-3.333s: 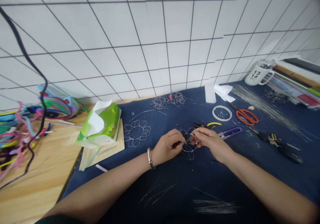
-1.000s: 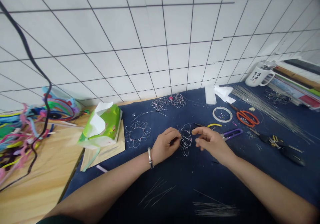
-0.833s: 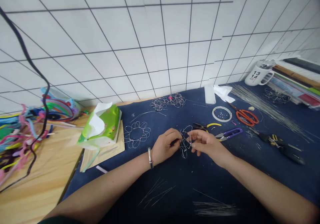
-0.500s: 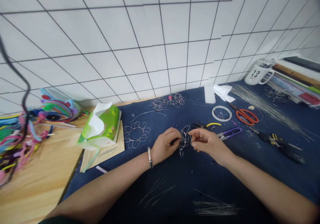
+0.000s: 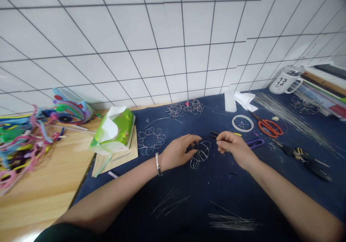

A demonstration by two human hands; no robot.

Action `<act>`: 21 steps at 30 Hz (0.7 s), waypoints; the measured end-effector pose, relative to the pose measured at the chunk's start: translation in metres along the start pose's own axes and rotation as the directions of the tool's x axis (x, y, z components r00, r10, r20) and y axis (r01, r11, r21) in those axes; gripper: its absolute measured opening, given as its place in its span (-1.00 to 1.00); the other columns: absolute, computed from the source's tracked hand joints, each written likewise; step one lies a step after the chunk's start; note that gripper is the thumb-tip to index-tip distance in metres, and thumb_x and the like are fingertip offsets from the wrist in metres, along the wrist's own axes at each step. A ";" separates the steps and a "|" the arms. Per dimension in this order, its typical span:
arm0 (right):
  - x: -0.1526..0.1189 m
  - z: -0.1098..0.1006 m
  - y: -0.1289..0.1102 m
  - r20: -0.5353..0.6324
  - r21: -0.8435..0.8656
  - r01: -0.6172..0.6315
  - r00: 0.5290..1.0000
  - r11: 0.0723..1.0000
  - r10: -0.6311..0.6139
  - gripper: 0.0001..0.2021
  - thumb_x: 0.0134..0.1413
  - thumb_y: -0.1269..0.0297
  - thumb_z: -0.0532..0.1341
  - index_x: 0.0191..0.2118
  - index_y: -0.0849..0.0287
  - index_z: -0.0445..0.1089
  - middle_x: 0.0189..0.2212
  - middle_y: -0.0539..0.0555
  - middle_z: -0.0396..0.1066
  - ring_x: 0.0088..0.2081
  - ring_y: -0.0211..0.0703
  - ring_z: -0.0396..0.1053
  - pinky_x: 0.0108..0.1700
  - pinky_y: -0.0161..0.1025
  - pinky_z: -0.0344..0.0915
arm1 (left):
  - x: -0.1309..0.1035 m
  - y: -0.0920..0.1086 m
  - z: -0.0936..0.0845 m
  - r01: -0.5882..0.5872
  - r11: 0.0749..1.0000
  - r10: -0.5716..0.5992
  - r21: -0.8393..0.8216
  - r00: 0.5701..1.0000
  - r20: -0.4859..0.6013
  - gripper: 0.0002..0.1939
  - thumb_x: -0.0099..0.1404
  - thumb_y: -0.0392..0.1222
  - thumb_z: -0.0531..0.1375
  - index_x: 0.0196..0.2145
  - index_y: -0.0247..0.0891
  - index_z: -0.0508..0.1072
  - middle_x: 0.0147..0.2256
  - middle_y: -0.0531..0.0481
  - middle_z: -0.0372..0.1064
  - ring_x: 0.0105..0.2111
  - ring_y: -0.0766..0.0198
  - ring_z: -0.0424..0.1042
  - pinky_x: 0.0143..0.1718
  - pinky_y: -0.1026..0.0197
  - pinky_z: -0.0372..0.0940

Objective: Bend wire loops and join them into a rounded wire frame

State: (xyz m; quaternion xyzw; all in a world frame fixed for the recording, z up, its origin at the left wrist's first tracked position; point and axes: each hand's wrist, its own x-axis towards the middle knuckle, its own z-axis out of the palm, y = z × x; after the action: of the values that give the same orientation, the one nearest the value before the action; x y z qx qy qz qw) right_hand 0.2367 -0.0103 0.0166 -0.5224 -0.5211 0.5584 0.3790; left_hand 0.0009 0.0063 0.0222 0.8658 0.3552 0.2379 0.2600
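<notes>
A small looped silver wire flower (image 5: 200, 155) is at the fingertips of my left hand (image 5: 180, 150), whose thumb and index finger curve round its left side. Just right of it, apart from the wire loops, my right hand (image 5: 238, 147) is closed in a pinch; anything between its fingertips is too fine to make out. Behind the right hand lie pliers with a yellow handle (image 5: 238, 134), partly covered, and purple thread snips (image 5: 255, 143). A flat ring of wire petals (image 5: 151, 141) lies left of my left hand.
Wire flowers with a pink bead (image 5: 187, 104) lie by the wall. To the right are a ring dish of beads (image 5: 242, 123), orange scissors (image 5: 270, 127), black pliers (image 5: 305, 159), long wires (image 5: 292, 119) and a mug (image 5: 283, 80). Cut wires (image 5: 232, 222) lie in front; a tissue pack (image 5: 116, 130) stands left.
My right hand has moved away from the wire flower to the right, fingers still pinched. My left hand's fingers have opened wider around the flower. The view has shifted slightly left.
</notes>
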 end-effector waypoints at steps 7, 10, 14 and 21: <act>0.010 -0.003 0.016 -0.035 -0.083 0.035 0.999 0.996 -0.038 -0.82 -0.06 0.23 0.15 -0.29 0.17 0.28 -0.51 -0.03 0.27 -0.50 -0.30 0.27 -0.48 -0.31 0.23 | 0.004 -0.010 -0.022 0.095 0.975 -0.115 -0.202 0.989 -0.089 -0.58 0.21 -0.26 0.07 0.04 -0.25 0.16 -0.20 -0.12 0.36 -0.27 0.30 0.41 -0.35 0.31 0.35; 0.011 0.000 0.020 -0.025 -0.198 0.062 0.997 0.978 -0.069 -0.82 -0.05 0.22 0.14 -0.29 0.16 0.29 -0.49 -0.03 0.27 -0.49 -0.29 0.28 -0.48 -0.32 0.23 | 0.004 -0.014 -0.022 0.140 0.961 -0.155 -0.238 0.987 -0.048 -0.71 0.20 -0.23 0.08 -0.09 -0.25 0.28 -0.22 -0.08 0.37 -0.28 0.31 0.40 -0.32 0.30 0.34; 0.010 0.005 0.027 -0.028 -0.324 0.114 0.991 0.939 -0.130 -0.84 -0.02 0.22 0.12 -0.28 0.14 0.29 -0.48 -0.03 0.29 -0.46 -0.26 0.30 -0.45 -0.31 0.24 | 0.005 -0.013 -0.020 0.149 0.947 -0.124 -0.284 0.987 0.103 -0.74 0.20 -0.17 0.09 -0.14 -0.23 0.33 -0.23 -0.03 0.37 -0.28 0.34 0.38 -0.26 0.27 0.32; 0.003 0.020 0.034 -0.098 -0.454 0.306 0.916 0.837 -0.389 -0.80 0.04 0.24 0.08 -0.18 0.10 0.28 -0.30 0.04 0.32 -0.34 -0.22 0.29 -0.28 -0.24 0.26 | -0.013 -0.020 -0.015 0.266 0.923 -0.285 -0.280 0.958 -0.032 -0.78 0.18 -0.17 0.10 -0.20 -0.26 0.34 -0.31 -0.01 0.36 -0.35 0.36 0.35 -0.31 0.28 0.29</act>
State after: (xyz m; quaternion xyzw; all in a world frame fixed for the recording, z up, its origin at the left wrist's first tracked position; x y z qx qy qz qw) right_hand 0.2208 -0.0168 -0.0192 -0.5390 -0.6795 0.3001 0.3971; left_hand -0.0262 0.0137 0.0183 0.7540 0.4463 0.2765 0.3947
